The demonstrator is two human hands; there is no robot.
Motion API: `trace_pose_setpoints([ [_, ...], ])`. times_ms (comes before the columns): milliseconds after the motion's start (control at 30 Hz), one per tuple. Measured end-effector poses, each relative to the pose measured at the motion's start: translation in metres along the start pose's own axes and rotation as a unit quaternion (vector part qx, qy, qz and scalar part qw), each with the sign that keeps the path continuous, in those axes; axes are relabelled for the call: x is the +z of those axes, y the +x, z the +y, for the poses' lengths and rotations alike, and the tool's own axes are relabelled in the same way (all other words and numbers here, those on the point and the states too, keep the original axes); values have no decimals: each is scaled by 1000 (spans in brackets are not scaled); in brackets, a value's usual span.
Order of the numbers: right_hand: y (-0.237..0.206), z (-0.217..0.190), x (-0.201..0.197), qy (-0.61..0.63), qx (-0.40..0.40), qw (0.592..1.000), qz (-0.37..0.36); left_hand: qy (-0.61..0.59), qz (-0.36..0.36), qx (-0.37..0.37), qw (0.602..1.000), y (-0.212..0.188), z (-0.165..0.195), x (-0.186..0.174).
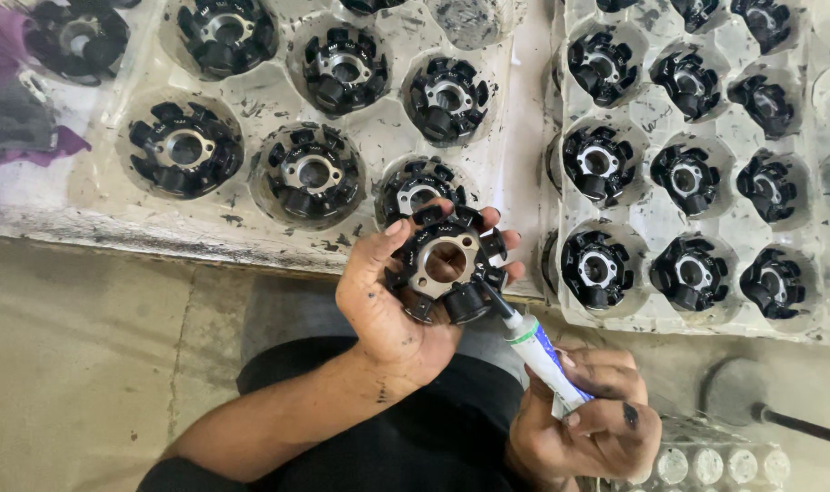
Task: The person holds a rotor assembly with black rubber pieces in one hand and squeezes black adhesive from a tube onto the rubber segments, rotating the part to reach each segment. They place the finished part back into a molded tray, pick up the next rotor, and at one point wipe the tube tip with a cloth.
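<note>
While left hand (388, 301) grips black ring part (447, 264), right hand (588, 424) clutches glue tube (538, 355), clear trays (524, 182), concrete floor (78, 364).

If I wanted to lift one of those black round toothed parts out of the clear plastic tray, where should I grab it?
Probably by the outer rim, from above. Each black round toothed part lies flat in a cup of the clear plastic tray, its teeth spread outward. The left hand holds one such part that way, fingers wrapped round the rim, leaving the metal centre free.
</note>
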State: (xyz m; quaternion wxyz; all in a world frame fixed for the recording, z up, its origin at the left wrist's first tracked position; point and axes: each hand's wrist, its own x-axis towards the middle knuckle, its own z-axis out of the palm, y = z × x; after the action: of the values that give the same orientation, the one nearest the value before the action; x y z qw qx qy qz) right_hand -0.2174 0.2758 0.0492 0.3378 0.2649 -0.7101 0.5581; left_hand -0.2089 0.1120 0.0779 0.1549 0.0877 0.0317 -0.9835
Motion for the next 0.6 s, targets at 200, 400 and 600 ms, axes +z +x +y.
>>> trace_pose_setpoints([
  [200,1,-2,-5,18,34,999,-35,-13,-3,-11,1000,2,0,1],
  [400,12,-11,-4,-52,43,997,-28,23,21,-32,999,12,8,5],
  [600,19,6,-14,130,75,980,130,224,-94,25,970,117,47,4],
])
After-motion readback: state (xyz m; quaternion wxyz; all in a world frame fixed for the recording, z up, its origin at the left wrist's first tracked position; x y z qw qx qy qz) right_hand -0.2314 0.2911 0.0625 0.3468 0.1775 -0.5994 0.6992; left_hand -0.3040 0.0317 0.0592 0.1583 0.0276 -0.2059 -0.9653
